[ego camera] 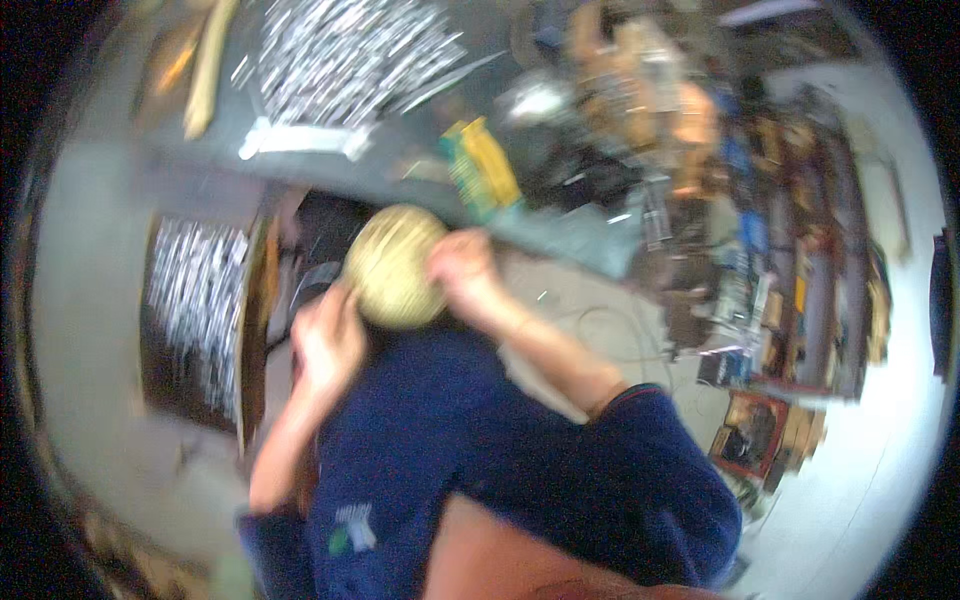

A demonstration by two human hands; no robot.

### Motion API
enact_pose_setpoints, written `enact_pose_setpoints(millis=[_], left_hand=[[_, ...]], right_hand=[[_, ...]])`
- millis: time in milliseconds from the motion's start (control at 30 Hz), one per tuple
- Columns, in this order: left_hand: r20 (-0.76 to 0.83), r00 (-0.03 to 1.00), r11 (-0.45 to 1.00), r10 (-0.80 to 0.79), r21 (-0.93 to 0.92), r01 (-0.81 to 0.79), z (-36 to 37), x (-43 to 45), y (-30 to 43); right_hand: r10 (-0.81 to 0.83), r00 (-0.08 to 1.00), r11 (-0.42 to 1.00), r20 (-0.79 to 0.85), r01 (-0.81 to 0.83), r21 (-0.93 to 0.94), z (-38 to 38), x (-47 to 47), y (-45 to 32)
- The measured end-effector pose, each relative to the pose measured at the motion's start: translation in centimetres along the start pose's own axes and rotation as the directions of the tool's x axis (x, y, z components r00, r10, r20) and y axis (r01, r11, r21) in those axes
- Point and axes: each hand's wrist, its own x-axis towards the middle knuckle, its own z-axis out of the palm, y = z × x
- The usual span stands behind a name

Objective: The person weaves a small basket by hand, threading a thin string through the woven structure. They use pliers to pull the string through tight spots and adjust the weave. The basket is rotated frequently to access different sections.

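A round, pale yellow-green object, possibly a stool seat or a lid, lies in front of my body. My left hand grips its lower left edge, with the fingertips partly hidden. On its right edge, the fingers of my right hand are closed on the rim. The picture is blurred, so the object's material does not show. Beyond it, a yellow and green box rests on the dark worktable.
A heap of shiny metal strips covers part of the dark worktable. More metal pieces fill a box at the left. Loaded shelves stand at the right. A thin cable loops on the floor.
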Motion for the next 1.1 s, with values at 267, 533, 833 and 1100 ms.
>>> enact_pose_setpoints(millis=[267,533,833,1100], left_hand=[[-0.052,0.987,0.981,0.151,-0.117,-0.156,-0.3,-0.3,-0.7],[-0.011,1.000,0.992,0.013,-0.125,-0.014,0.2,-0.4,0.0],[-0.036,0.986,0.953,-0.164,-0.262,0.149,0.2,-1.1,-0.5],[0.011,0.996,0.990,-0.086,-0.109,0.086,0.9,-0.9,-1.3]], right_hand=[[0.086,0.991,0.975,0.098,-0.104,0.196,-0.1,-0.3,-0.9],[0.082,0.993,0.986,0.086,-0.093,0.137,-0.1,0.0,-1.3],[0.085,0.990,0.985,0.116,-0.101,0.138,0.5,0.4,-0.7],[0.113,0.985,0.983,0.131,-0.130,0.129,-0.1,0.4,-0.2]])
